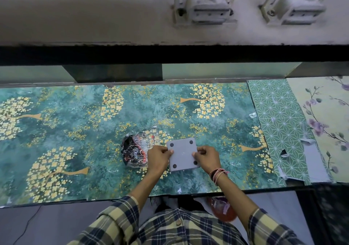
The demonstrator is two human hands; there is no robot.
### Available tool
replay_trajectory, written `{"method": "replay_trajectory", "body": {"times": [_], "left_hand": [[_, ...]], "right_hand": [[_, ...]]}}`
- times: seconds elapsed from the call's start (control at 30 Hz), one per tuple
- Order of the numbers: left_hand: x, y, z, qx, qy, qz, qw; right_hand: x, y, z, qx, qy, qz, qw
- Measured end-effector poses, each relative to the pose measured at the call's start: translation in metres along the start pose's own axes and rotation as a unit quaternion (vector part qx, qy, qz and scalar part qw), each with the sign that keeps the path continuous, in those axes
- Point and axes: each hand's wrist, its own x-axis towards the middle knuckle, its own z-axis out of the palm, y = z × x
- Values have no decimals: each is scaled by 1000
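We are gripping the grey square block (182,154) over the table (75,112), left hand (158,157) and right hand (206,158) pinching opposite edges, wrapper (135,151) just left; next, probably flipping it.

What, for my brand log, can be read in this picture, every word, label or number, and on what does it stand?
"Dove": on the crumpled black wrapper, lying on the table beside the grey plate.
Other print on the wrapper: too blurred to read.
On the grey plate: no text, only four dark dots.
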Motion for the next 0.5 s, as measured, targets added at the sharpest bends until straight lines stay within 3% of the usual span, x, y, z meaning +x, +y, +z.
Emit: {"method": "replay_trajectory", "body": {"times": [0.5], "left_hand": [[-6, -5, -4, -8, -28, -7, 1000]], "right_hand": [[1, 2, 6, -13, 13, -43, 999]]}}
